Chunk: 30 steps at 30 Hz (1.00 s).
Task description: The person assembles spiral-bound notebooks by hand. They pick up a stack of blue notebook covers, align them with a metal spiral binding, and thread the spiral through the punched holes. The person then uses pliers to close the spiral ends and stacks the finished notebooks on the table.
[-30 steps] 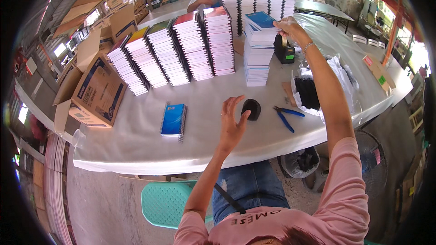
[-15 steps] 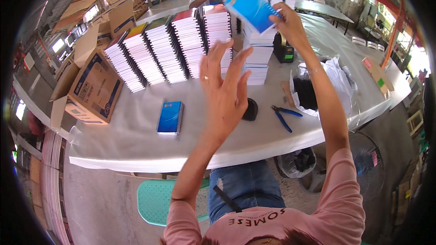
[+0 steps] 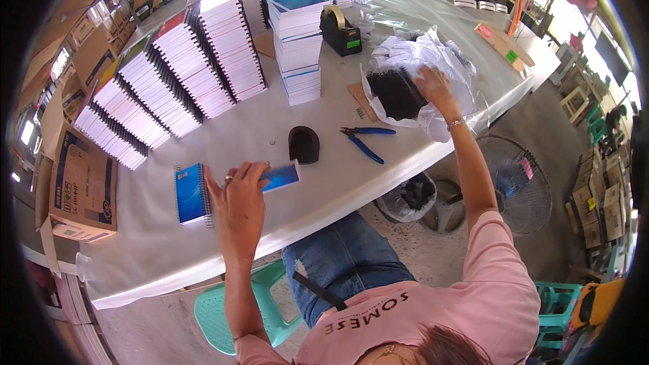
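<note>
My left hand (image 3: 238, 204) is low over the table with its fingers bent, holding the left end of a blue-covered notebook (image 3: 282, 176); the edge under the fingers is hidden. Just left of it lies another blue notebook (image 3: 192, 192) with a wire spiral. My right hand (image 3: 436, 88), smeared by motion, is at a bunch of black spiral coils (image 3: 395, 93) in a crumpled white plastic bag (image 3: 454, 61). Whether its fingers hold a coil cannot be made out. Blue-handled cutters (image 3: 368, 143) and a dark rounded object (image 3: 303, 144) lie between my hands.
Beyond my hands rise a stack of unbound-looking blue books (image 3: 301, 51) and several tall stacks of black-coiled notebooks (image 3: 176, 71). A tape dispenser (image 3: 341, 30) stands behind. An open carton (image 3: 84, 182) is at left, a fan (image 3: 514, 182) at right below the table edge.
The blue notebook my right hand held up over the stack is now down by my left hand. My right hand has moved to the black coils. The view has swung to the right.
</note>
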Each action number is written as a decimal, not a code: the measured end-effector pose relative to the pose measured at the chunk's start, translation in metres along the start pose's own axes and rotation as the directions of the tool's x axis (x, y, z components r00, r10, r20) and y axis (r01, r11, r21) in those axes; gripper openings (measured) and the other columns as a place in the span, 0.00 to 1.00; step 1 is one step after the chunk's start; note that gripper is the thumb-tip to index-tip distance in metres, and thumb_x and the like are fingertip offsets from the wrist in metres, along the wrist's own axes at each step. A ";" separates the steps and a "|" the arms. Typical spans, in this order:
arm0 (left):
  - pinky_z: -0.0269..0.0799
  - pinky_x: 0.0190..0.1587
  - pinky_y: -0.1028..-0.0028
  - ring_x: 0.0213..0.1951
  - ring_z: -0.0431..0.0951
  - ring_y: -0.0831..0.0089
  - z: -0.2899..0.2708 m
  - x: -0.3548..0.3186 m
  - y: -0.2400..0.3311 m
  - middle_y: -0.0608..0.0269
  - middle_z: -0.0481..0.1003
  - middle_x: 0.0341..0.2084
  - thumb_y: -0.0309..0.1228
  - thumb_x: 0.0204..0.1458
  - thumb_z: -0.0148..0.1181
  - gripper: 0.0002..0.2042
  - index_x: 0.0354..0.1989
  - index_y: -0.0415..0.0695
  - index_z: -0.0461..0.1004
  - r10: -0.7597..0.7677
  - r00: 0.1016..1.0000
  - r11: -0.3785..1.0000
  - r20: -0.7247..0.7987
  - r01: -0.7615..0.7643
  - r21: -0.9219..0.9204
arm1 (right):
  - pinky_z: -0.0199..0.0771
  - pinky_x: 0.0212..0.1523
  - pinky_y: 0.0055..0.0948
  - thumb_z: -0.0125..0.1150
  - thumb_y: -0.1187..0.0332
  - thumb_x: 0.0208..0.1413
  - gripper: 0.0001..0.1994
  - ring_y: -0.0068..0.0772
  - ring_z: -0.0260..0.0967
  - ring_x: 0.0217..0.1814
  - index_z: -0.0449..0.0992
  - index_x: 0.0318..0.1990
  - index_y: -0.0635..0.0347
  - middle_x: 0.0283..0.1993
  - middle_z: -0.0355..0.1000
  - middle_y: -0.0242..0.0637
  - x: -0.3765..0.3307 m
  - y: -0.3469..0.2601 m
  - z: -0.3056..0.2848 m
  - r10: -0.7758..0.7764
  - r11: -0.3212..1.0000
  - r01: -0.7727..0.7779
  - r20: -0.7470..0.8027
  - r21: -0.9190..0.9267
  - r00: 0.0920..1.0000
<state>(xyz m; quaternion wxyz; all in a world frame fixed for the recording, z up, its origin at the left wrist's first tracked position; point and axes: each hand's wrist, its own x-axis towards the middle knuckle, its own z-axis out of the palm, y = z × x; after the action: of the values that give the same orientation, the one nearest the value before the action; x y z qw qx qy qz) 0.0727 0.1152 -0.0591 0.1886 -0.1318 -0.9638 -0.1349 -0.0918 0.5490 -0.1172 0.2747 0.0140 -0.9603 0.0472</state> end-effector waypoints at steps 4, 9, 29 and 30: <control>0.36 0.70 0.41 0.52 0.73 0.63 0.044 -0.017 -0.012 0.65 0.75 0.41 0.25 0.56 0.56 0.09 0.45 0.48 0.74 -0.003 0.998 0.998 0.058 0.000 0.056 | 0.71 0.48 0.54 0.64 0.57 0.52 0.16 0.55 0.72 0.49 0.75 0.41 0.57 0.40 0.75 0.49 -0.019 0.085 0.063 0.224 0.973 -0.232 0.246 0.000 0.943; 0.29 0.68 0.33 0.59 0.65 0.61 0.060 -0.031 -0.013 0.64 0.67 0.49 0.33 0.52 0.64 0.14 0.46 0.49 0.70 -0.007 1.000 0.995 -0.021 0.009 0.101 | 0.73 0.43 0.47 0.71 0.62 0.41 0.12 0.55 0.74 0.43 0.77 0.27 0.61 0.37 0.77 0.49 -0.030 0.066 0.067 0.084 0.978 -0.096 0.071 0.183 0.994; 0.43 0.61 0.35 0.56 0.63 0.58 0.102 -0.019 0.008 0.65 0.66 0.47 0.52 0.39 0.74 0.24 0.34 0.48 0.73 -0.274 0.897 0.960 -0.347 0.232 -0.159 | 0.66 0.35 0.19 0.61 0.68 0.63 0.08 0.18 0.65 0.32 0.78 0.44 0.62 0.31 0.70 0.27 -0.030 -0.106 -0.063 -0.114 -0.206 -0.255 0.235 0.945 0.965; 0.44 0.61 0.35 0.56 0.63 0.58 0.101 -0.018 0.010 0.65 0.67 0.47 0.51 0.40 0.73 0.23 0.34 0.48 0.73 -0.276 0.899 0.959 -0.339 0.237 -0.153 | 0.66 0.36 0.19 0.60 0.67 0.63 0.08 0.18 0.65 0.32 0.78 0.44 0.62 0.31 0.70 0.27 -0.035 -0.116 -0.063 -0.086 -0.167 -0.235 0.223 0.958 0.971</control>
<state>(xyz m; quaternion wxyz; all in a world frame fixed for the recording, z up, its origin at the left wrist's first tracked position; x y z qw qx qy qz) 0.0590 0.1515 -0.1543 0.3335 0.0130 -0.9136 -0.2321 -0.0234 0.4402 -0.0729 0.0602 0.1670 -0.6053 0.7760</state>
